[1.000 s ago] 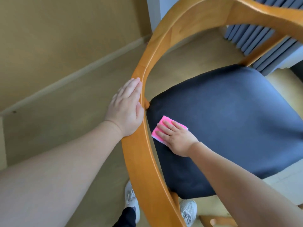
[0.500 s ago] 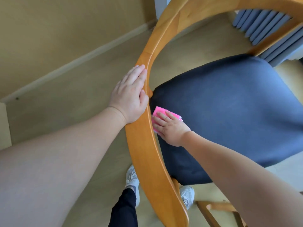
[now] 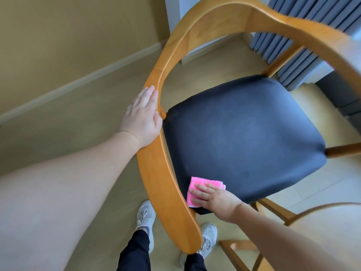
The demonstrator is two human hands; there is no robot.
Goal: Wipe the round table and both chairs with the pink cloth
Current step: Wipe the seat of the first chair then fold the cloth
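While my left hand (image 3: 142, 118) rests flat, fingers straight, on the chair's wooden rail (image 3: 156, 165), my right hand (image 3: 212, 196) presses the folded pink cloth (image 3: 197, 184) with spread fingers onto the dark seat's (image 3: 244, 133) near-left corner.

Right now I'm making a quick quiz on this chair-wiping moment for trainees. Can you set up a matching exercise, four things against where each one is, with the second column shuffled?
Things:
1. left hand
2. pink cloth
3. right hand
4. grey sneakers

Places:
A. flat on the dark seat cushion, at its near corner
B. on the floor, below the chair
C. resting on the curved wooden backrest rail
D. pressing down on top of the cloth, fingers straight

Pairs: 1-C, 2-A, 3-D, 4-B
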